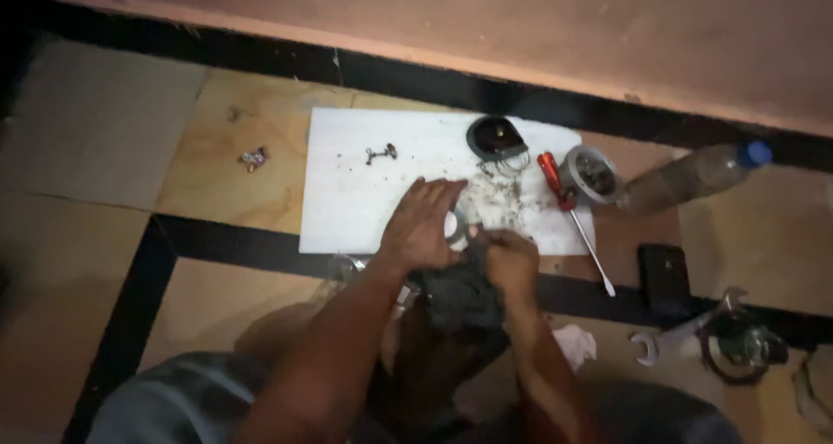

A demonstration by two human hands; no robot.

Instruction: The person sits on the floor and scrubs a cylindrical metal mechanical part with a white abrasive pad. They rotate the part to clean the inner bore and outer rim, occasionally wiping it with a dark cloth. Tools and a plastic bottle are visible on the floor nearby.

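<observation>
Left hand (423,227) grips a small ring (457,232); right hand (512,264) clamps a dark rag (460,292) against it; best rubbed steadily over the white sheet (347,210).

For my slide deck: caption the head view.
Both hands, left hand and right hand, rub a metal ring with dark cloth.

A small crumpled wrapper (253,158) lies on the tan floor tile (226,175), colours blurred.

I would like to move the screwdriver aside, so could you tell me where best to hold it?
Take the screwdriver by its red handle, coming from above. The handle is the thick end, lying flat on the white sheet beside the round metal part; the thin shaft points away toward the dark phone.
</observation>
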